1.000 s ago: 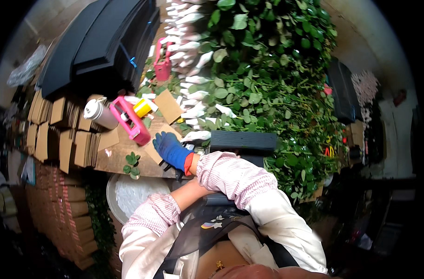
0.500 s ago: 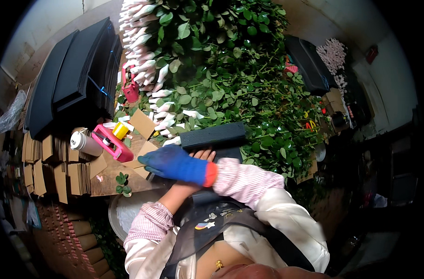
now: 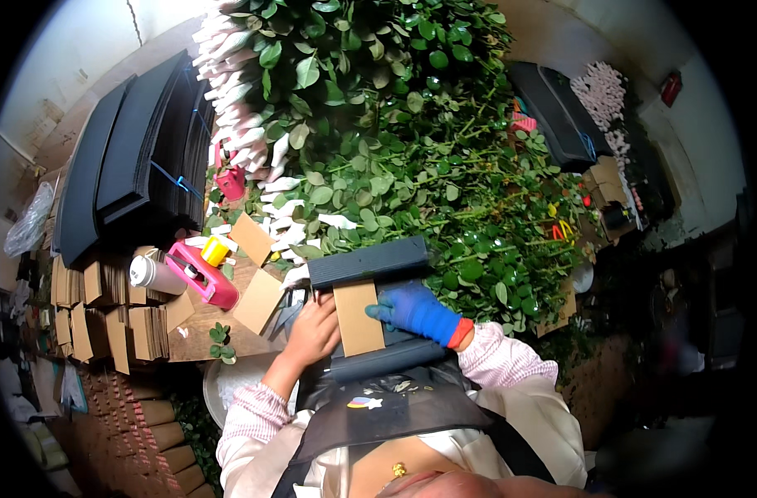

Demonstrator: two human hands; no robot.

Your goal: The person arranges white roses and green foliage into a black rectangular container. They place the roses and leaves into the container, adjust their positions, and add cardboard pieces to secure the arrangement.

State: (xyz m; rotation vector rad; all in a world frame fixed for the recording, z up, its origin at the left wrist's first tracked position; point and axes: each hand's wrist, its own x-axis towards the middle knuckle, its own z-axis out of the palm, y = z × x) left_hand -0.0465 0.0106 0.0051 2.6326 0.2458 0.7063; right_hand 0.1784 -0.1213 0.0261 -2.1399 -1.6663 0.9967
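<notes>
A small brown cardboard piece (image 3: 358, 319) lies across a black corrugated sheet whose far and near edges curl up; the far raised flap (image 3: 368, 261) stands just beyond it. My right hand (image 3: 416, 314), in a blue glove with an orange cuff, grips the cardboard by its right edge. Bare, my left hand (image 3: 314, 330) rests at the cardboard's left side, its fingers stretched toward the flap and partly hidden. Beyond the sheet spreads a big heap of leafy green stems (image 3: 378, 183), with white-wrapped heads (image 3: 239, 124) along its left side.
Left of my hands, another cardboard piece (image 3: 260, 300) lies on the wooden table (image 3: 221, 329), near a pink holder (image 3: 202, 278) and a white lidded cup (image 3: 156, 275). Stacked black sheets (image 3: 134, 158) stand far left, above cardboard stacks (image 3: 146, 334). A white tub (image 3: 217, 386) sits below.
My gloved right hand has moved from the cardboard on the left back to the right, bringing one cardboard piece onto the black sheet. My left hand has shifted slightly left.
</notes>
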